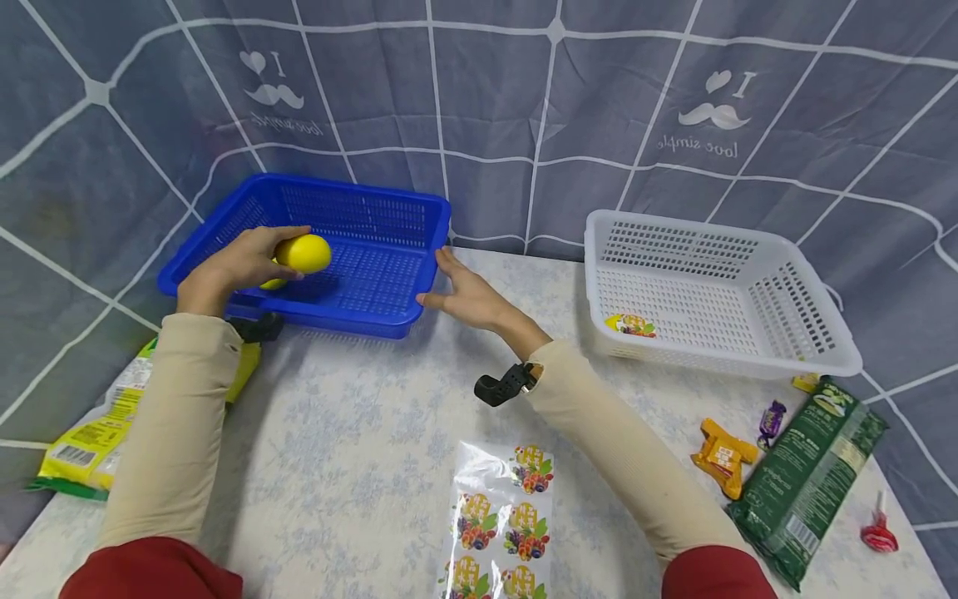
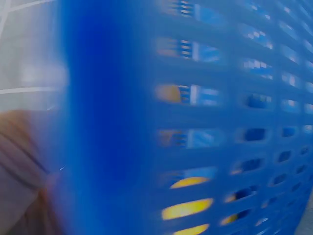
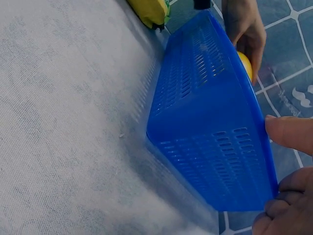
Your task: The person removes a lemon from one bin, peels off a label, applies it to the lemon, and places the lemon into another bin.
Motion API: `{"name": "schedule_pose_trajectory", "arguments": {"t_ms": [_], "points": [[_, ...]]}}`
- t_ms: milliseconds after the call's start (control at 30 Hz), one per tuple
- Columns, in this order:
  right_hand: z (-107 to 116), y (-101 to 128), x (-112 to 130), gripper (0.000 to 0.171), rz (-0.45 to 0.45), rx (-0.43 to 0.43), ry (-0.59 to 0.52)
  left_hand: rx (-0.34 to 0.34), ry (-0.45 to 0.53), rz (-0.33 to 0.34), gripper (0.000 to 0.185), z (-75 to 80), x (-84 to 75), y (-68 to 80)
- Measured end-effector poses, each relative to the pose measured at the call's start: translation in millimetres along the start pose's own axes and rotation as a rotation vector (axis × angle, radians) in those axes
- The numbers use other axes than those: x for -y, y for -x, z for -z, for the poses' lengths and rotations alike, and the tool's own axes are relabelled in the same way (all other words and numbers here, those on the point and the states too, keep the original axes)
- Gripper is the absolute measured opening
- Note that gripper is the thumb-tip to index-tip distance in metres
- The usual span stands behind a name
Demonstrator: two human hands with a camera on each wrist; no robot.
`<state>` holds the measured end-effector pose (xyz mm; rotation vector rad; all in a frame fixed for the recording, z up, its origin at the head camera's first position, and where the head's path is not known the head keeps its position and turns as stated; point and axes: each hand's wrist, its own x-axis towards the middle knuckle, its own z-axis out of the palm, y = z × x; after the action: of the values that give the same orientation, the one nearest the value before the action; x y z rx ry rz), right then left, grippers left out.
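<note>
The left hand (image 1: 232,268), fingers curled round the lemon (image 1: 303,253), holds it inside the blue basket (image 1: 389,309), which the right hand (image 1: 467,295) steadies with straight fingers; releasing the lemon comes next.

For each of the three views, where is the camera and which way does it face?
Head: worn on the head, looking down at the table; both sleeves, left hand holding a lemon, right hand at the blue basket.
Left wrist: pressed against the basket wall, blurred.
Right wrist: low, facing the basket's outside; right fingertips.
Shared: basket and lemon.
</note>
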<state>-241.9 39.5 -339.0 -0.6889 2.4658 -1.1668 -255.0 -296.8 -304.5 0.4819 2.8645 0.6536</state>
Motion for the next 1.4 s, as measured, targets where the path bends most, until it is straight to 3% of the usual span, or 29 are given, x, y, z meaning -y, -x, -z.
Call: {"name": "schedule_pose_trajectory", "arguments": {"t_ms": [267,467,700,1000,1233,1400], "points": [[0,-1,0,0.087,0.004,0.0,0.005,-0.008,0.062,-0.017,0.072,9.3,-23.4,23.9],[2,2,-1,0.087,-0.004,-0.008,0.004,0.022,0.214,-0.129,0.069,2.2,-50.6,28.4],[5,6,-9,0.089,0.053,-0.05,-0.04,0.096,0.411,-0.245,0.071,-18.2,-77.4,9.4],[22,20,-23,0.086,0.182,-0.045,-0.322,0.194,0.527,-0.357,0.07,-46.7,-115.9,-15.8],[39,46,-43,0.083,0.183,-0.048,-0.481,0.246,0.536,-0.448,0.069,-67.7,-147.7,-41.2],[45,60,-56,0.075,0.167,-0.09,-0.457,0.242,0.488,-0.468,0.07,-81.1,-163.4,-50.8]]}}
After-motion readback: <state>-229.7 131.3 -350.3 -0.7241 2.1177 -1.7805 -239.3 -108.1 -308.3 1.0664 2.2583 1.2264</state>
